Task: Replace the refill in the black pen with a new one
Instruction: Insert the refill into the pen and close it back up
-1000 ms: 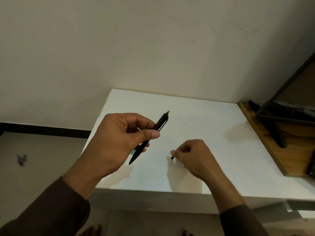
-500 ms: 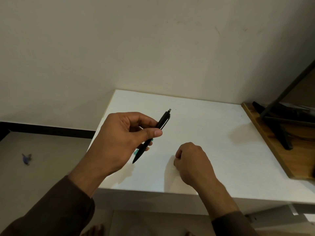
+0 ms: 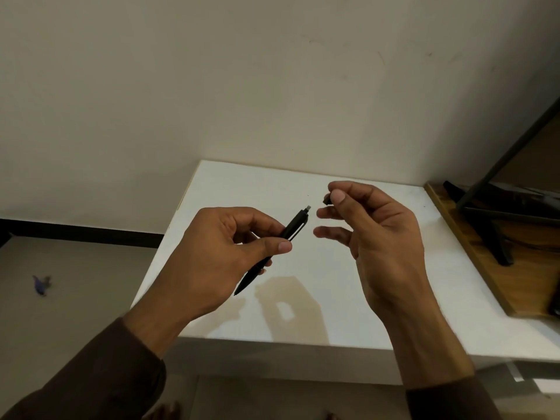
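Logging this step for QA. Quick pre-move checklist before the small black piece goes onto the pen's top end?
1. Left hand grips black pen firmly: ok.
2. Right hand pinches small black piece: ok.
3. Piece and pen top apart, gap open: ok.
4. Piece lined up with pen's axis: cannot tell.
5. New refill seated inside: cannot tell.
6. White table below to catch a drop: ok.

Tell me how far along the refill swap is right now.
Near the end, it seems. The left hand grips the black pen, whose upper end shows a grey stub. The right hand pinches a small black cap piece beside that end. Fitting it looks left. No loose refill shows on the white table.
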The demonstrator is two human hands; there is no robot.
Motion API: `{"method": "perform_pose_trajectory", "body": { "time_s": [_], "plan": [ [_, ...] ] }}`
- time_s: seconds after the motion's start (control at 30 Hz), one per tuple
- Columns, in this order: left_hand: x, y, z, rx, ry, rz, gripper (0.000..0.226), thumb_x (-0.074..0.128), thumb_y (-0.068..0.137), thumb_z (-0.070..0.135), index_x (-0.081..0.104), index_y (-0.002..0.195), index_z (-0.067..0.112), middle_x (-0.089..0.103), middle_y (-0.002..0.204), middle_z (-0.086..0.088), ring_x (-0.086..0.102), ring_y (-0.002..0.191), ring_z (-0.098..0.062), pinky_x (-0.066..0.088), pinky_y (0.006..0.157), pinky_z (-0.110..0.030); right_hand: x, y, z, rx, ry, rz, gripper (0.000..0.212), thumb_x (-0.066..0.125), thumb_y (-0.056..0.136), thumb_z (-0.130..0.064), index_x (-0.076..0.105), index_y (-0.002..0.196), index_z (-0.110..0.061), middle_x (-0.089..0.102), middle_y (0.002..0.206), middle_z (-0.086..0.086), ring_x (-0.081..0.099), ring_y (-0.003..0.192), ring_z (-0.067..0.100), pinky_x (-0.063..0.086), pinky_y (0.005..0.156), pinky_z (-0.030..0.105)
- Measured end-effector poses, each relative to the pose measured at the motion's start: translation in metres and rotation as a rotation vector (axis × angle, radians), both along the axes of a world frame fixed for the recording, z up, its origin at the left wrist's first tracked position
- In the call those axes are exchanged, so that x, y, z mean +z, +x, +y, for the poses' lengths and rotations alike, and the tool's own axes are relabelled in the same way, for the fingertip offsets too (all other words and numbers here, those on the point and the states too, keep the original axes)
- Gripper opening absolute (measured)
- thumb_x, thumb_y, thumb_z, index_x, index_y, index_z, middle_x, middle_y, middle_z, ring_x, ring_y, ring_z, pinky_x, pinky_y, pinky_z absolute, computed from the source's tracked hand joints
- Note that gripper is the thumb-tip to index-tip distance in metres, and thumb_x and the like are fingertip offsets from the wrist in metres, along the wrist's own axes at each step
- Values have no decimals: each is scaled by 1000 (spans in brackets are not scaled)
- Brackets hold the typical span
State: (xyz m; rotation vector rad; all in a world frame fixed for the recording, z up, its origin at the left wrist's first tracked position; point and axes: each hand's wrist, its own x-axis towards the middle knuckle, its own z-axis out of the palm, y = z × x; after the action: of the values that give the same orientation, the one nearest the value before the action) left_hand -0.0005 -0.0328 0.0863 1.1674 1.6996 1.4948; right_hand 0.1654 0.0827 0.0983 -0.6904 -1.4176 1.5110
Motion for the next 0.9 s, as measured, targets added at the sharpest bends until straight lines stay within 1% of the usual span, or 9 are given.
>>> {"method": "perform_pose_trajectory", "body": {
  "time_s": [0.13,0.27,0.43,0.53,0.73,0.9],
  "plan": [
    [1,2,1,5,-1,18,11,86,77,23,83,81,33,78,71,-5,75,61,-22,66,69,-47,2,0,-2,-32,121,-76,9,71,95,-14,78,100,-16,77,86,0,67,71,18,57,64,30],
    [3,3,1,3,0,43,12,86,78,23,83,81,34,78,72,-3,76,62,-19,66,69,-47,-3,0,-2,-33,176,-159,8,73,94,-22,79,100,-20,72,75,-4,58,61,17,51,62,27],
    [3,1,1,12,10,33,11,86,78,23,83,81,33,78,73,-6,75,62,-22,66,68,-48,-5,-1,-2,-17,202,-181,9,73,94,-24,79,100,-24,72,74,-7,56,60,12,51,61,24],
    [3,0,1,14,13,29,10,86,78,22,84,82,32,78,73,-5,75,62,-22,66,67,-46,-5,-2,-2,-5,211,-173,9,73,93,-25,79,100,-24,72,74,-6,57,60,13,51,61,24],
    [2,1,1,13,9,11,11,86,77,21,84,81,32,78,72,-9,75,62,-26,66,67,-49,-2,-2,-2,-34,160,-66,9,72,95,-15,79,98,-19,71,73,-1,54,58,16,48,56,23],
    [3,0,0,9,14,17,11,86,77,21,84,81,31,78,73,-8,75,61,-24,66,65,-46,-3,-3,-4,3,190,-118,9,72,94,-17,79,99,-18,70,71,-1,55,59,16,50,60,26]
  ]
}}
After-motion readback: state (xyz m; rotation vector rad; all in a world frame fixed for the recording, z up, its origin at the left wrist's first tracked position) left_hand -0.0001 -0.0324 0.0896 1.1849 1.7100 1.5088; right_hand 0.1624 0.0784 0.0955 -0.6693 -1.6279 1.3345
